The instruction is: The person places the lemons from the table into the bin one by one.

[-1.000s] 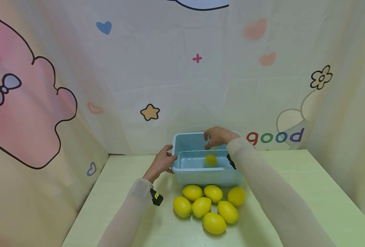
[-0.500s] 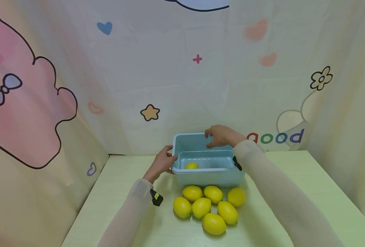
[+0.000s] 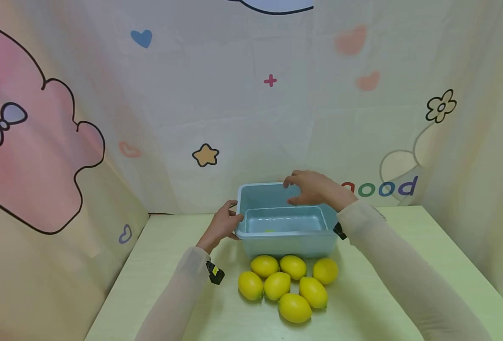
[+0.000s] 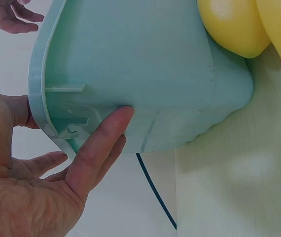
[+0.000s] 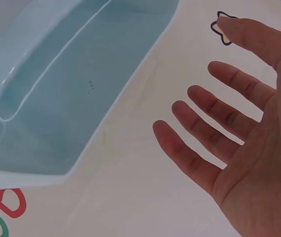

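Note:
A light blue plastic bin (image 3: 289, 247) stands on the table near the back curtain. My left hand (image 3: 221, 223) grips its left end, the thumb over the rim and the fingers (image 4: 98, 148) against the outer wall in the left wrist view. Over the bin's right half hovers my right hand (image 3: 317, 188), holding nothing, its fingers (image 5: 192, 158) spread and loosely bent in the right wrist view. Inside the bin, only a sliver of a yellow lemon (image 3: 269, 231) shows behind the front rim. Several lemons (image 3: 277, 286) lie clustered on the table before the bin.
The pale wooden table (image 3: 404, 265) reaches back to a printed curtain (image 3: 242, 118), which hangs close behind the bin. More curtain encloses both sides. A small black wrist camera (image 3: 215, 273) sits at the left sleeve's cuff.
The lemon inside the bin has rolled left and forward until mostly hidden by the front wall. My right hand has drifted slightly right and up. My left hand stays put.

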Demonstrator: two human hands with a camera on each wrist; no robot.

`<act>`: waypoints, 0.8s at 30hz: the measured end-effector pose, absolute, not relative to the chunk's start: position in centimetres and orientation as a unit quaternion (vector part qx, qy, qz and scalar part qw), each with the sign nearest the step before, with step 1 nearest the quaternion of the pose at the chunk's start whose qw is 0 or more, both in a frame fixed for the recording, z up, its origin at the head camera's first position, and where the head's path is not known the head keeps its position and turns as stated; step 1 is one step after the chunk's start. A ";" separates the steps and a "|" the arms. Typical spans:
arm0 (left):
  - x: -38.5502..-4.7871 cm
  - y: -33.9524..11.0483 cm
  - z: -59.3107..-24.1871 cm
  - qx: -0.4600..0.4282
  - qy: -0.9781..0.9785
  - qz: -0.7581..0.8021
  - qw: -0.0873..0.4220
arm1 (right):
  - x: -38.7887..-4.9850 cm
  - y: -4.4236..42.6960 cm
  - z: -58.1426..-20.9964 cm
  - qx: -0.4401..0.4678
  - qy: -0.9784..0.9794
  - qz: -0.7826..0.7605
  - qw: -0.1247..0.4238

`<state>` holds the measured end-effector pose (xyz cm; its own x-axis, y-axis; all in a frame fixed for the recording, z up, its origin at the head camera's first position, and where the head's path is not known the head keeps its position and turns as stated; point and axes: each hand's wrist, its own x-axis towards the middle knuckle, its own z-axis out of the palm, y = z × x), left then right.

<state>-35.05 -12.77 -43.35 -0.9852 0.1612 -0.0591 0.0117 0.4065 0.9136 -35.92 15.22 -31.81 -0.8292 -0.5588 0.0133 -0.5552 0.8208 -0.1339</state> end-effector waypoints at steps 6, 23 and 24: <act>-34.8 -12.7 -43.2 0.048 0.836 0.542 0.066 | -34.3 15.7 -31.7 -0.299 0.952 -0.063 -0.010; -34.8 -12.7 -43.1 0.047 0.831 0.550 0.071 | -29.8 17.0 -32.8 -0.329 0.938 -0.084 -0.074; -34.8 -12.7 -43.1 0.047 0.830 0.550 0.072 | -29.5 17.2 -33.0 -0.331 0.936 -0.084 -0.080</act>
<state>-34.82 -12.73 -43.15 -0.9851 0.1581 -0.0673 -0.0004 0.3897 0.9209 -29.51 17.19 -32.98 -0.7674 -0.6072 0.2057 -0.6342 0.7661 -0.1044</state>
